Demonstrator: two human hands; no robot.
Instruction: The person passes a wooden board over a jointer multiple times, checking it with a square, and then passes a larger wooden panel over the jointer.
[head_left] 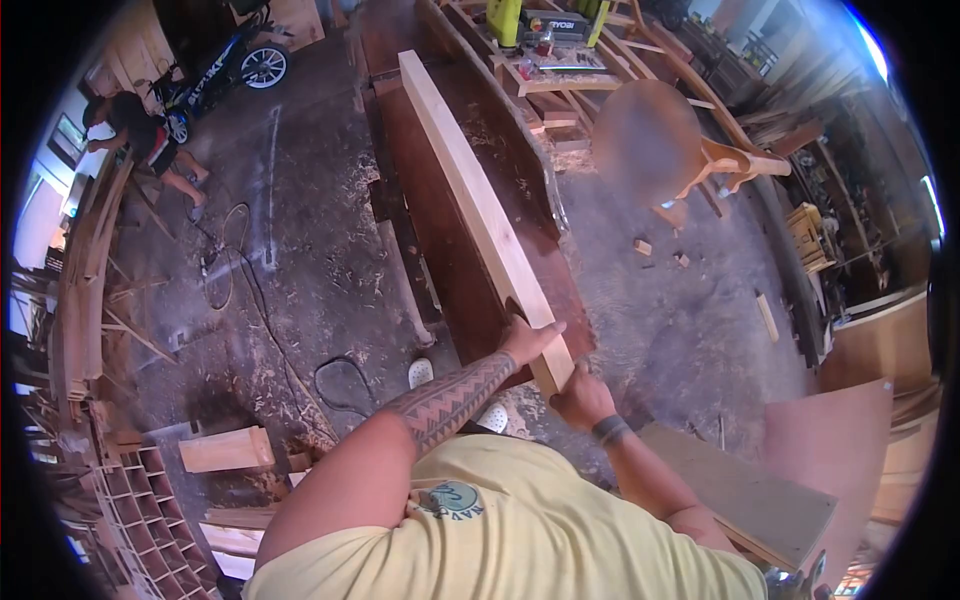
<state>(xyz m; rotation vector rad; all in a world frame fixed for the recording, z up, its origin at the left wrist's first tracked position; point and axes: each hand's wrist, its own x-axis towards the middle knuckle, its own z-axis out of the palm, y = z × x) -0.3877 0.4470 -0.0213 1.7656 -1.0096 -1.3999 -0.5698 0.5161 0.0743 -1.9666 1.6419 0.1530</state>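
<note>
A long, pale squared timber beam [470,195] runs away from me along a dark reddish-brown bench [440,230]. My left hand [530,340] is closed over the beam near its close end, thumb lying across the top face. Right at that end, my right hand [584,398] grips the beam's corner from the right side, its fingers partly hidden. The far end of the beam reaches almost to the top of the view.
Right of the bench stands a wooden frame with a green-and-black tool case [555,27]. A blurred round shape [648,140] hides part of it. A cable [262,320] loops over the shaving-strewn floor. At left, a person [150,140] stands near a motorbike [220,75].
</note>
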